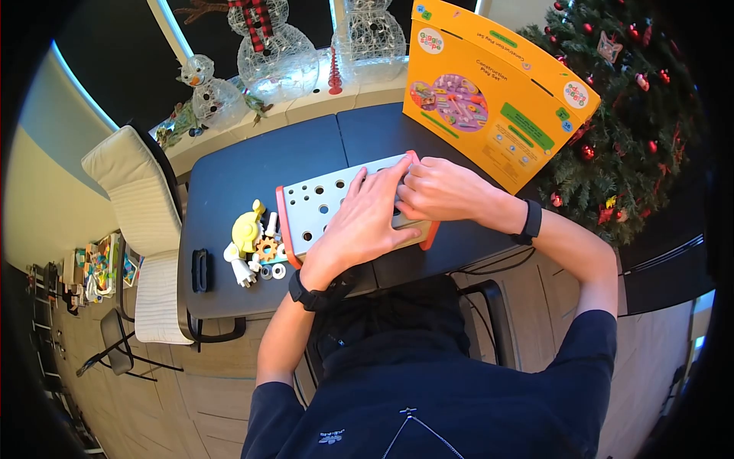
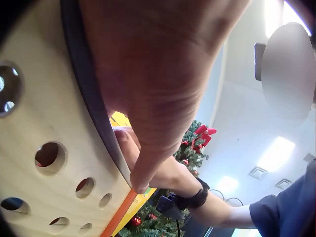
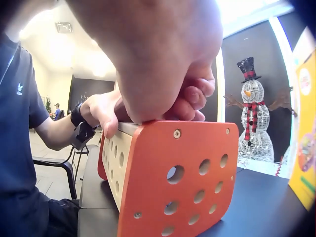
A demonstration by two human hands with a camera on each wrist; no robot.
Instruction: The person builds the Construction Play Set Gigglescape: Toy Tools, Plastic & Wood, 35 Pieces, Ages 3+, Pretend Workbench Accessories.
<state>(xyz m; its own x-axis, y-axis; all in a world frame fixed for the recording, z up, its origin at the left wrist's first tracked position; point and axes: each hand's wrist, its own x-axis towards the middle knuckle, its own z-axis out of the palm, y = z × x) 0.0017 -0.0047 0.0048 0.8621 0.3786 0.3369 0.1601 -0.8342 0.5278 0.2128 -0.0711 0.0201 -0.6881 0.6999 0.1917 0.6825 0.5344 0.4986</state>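
A toy workbench box (image 1: pixel 306 200) with a pale, hole-dotted top and red end panels stands on the dark table. My left hand (image 1: pixel 367 218) lies across its top with fingers stretched out, and its thumb (image 2: pixel 143 173) reaches over the near edge. At the right end of the top, my right hand (image 1: pixel 447 187) has its fingers curled close against the surface beside the left fingertips. In the right wrist view the curled fingers (image 3: pixel 192 98) sit just above the red end panel (image 3: pixel 197 168); whatever lies under them is hidden.
Left of the box lie a yellow toy piece (image 1: pixel 246 229), an orange gear (image 1: pixel 266 249), white pieces (image 1: pixel 245 273) and grey nuts (image 1: pixel 278 271). A black holder (image 1: pixel 201 270) sits farther left. A yellow play-set carton (image 1: pixel 489 99) stands behind, near a decorated tree (image 1: pixel 631 115).
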